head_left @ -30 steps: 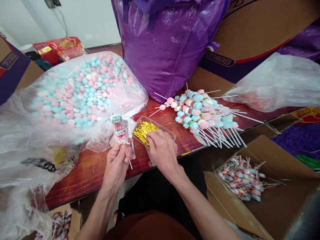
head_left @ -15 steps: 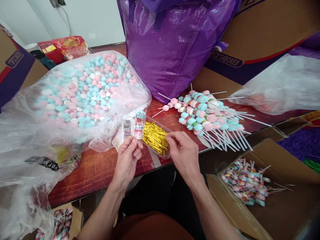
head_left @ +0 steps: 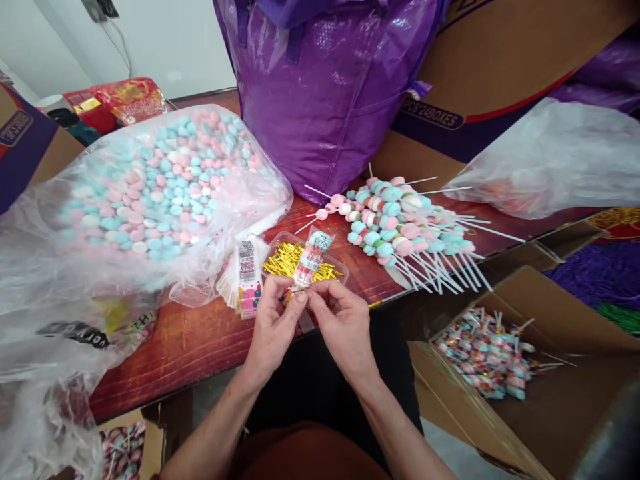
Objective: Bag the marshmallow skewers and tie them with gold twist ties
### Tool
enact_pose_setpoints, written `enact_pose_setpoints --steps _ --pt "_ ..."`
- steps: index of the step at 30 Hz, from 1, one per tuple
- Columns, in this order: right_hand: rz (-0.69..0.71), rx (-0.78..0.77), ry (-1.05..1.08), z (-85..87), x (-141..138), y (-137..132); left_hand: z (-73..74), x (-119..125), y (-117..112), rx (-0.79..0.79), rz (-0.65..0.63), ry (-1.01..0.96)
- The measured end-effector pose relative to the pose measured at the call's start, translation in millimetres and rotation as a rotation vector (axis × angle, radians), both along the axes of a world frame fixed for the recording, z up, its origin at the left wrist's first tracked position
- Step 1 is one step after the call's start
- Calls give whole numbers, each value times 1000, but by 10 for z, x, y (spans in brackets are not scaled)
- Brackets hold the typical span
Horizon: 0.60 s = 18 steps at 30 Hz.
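My left hand point(head_left: 275, 327) pinches the lower end of a wrapped marshmallow skewer point(head_left: 312, 257), a printed clear sleeve with pink and blue candy in it, tilted to the right. Against its gathered neck, my right hand point(head_left: 346, 327) is closed on a gold twist tie point(head_left: 375, 304), whose tip sticks out to the right. The fingertips of both hands meet there and hide most of the tie. Just behind the hands lies a clear plastic tray of gold twist ties point(head_left: 284, 259). Printed clear wrappers point(head_left: 246, 270) lie in a stack to the left of the tray.
A big clear bag of pink, blue and white marshmallows point(head_left: 175, 180) covers the left. Unwrapped marshmallow skewers point(head_left: 400, 217) are piled right of the tray. A purple bag point(head_left: 325, 100) stands behind. Lower right, a cardboard box point(head_left: 555, 313) holds wrapped skewers point(head_left: 493, 360).
My right hand has come from the tray's right edge to my left hand, bringing a gold twist tie. The wrapped skewer has moved right and tipped over the tray. The view has shifted slightly.
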State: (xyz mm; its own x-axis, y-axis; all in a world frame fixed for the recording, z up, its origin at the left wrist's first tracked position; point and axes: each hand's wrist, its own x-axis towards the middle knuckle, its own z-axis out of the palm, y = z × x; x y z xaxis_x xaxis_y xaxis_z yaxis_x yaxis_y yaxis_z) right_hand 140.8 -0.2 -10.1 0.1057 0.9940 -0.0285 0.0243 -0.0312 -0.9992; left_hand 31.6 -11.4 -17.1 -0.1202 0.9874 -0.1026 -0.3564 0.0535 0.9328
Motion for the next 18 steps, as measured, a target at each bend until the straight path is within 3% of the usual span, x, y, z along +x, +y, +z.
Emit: enact_pose_setpoints --steps 4,8,11,14,18 --pt "75 -22 89 -10 0 -37 55 1 31 -92 -14 -193" --pt "226 -13 285 41 65 -50 189 -132 62 -337 -279 -582" --pt "365 63 209 132 160 -31 254 -230 70 -477 -464 -776" --pt "379 231 -112 180 213 -10 241 -199 47 -461 -494 -702" --pt "217 320 -381 120 168 -27 162 -15 -58 -236 -194 -294"
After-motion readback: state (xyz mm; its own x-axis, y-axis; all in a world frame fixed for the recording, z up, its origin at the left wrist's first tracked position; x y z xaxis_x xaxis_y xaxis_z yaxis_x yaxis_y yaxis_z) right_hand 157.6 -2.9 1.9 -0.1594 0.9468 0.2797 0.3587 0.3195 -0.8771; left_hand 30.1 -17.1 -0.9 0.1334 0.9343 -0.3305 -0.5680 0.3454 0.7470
